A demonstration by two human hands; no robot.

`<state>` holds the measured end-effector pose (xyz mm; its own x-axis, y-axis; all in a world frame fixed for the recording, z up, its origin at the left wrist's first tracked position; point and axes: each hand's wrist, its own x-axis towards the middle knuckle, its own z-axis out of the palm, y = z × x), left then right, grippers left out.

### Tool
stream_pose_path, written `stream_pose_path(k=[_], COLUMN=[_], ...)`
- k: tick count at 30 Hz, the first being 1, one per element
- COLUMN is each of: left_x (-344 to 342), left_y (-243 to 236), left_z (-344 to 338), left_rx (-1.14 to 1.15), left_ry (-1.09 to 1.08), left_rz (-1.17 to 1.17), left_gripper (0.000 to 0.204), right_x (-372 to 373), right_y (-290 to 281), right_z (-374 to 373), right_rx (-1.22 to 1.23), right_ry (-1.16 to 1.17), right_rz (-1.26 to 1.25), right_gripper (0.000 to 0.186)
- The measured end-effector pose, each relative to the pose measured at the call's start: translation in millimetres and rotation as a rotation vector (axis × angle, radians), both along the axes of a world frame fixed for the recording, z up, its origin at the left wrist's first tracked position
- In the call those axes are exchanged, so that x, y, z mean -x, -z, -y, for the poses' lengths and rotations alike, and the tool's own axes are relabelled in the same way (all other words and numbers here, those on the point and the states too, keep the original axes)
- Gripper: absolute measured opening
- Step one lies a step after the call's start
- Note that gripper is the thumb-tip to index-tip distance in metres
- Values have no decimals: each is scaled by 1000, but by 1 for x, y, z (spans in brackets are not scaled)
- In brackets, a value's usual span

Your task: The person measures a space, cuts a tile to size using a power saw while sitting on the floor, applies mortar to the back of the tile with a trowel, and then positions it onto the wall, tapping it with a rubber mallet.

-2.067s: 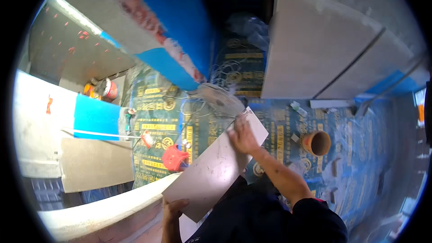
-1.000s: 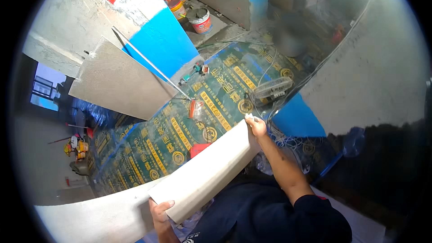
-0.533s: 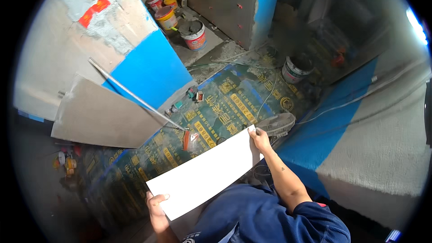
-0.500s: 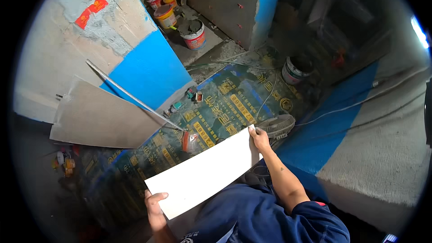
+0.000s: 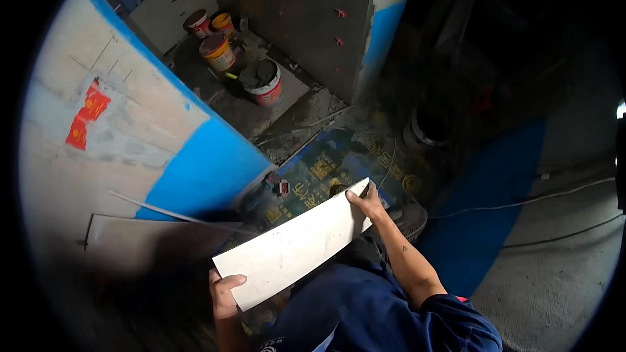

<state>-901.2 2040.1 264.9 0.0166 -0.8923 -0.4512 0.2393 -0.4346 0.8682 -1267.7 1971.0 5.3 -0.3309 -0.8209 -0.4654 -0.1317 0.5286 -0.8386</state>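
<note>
A long pale rectangular panel (image 5: 293, 251), thin like a cut tile, spans the space in front of my body, its right end farther away than its left. My left hand (image 5: 225, 292) grips the near left end, thumb on the upper face and fingers underneath. At the far right end my right hand (image 5: 366, 202) is closed round the edge, thumb also on top. Faint dark marks show on the panel's face. Its underside is hidden.
Beyond a doorway stand a bucket of grey mortar (image 5: 262, 83) and several other tubs. Another bucket (image 5: 427, 127) sits in shadow at right. A fan (image 5: 412, 221) is beside my right forearm. A large sheet (image 5: 150, 241) leans at the left wall; printed film (image 5: 313, 169) covers the floor.
The view has swung so that the doorway and left wall show more, and the floor less. Both hands keep hold of the panel, which looks dimmer now.
</note>
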Motion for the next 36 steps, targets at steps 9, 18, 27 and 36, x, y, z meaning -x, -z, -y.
stream_pose_path(k=[9, 18, 27, 36], left_x=[42, 74, 56, 43], left_y=[22, 11, 9, 12], left_z=[153, 264, 386, 487], left_rx=[49, 47, 180, 42], left_ry=[25, 106, 96, -141], left_rz=[53, 439, 471, 387], left_gripper=[30, 17, 17, 18], right_x=[42, 76, 19, -48], right_y=[3, 16, 17, 46], right_z=[197, 370, 561, 691], right_rx=[-75, -195, -121, -402], right_ry=[324, 6, -60, -385], right_rz=[254, 555, 451, 729], right_gripper=[79, 80, 40, 39])
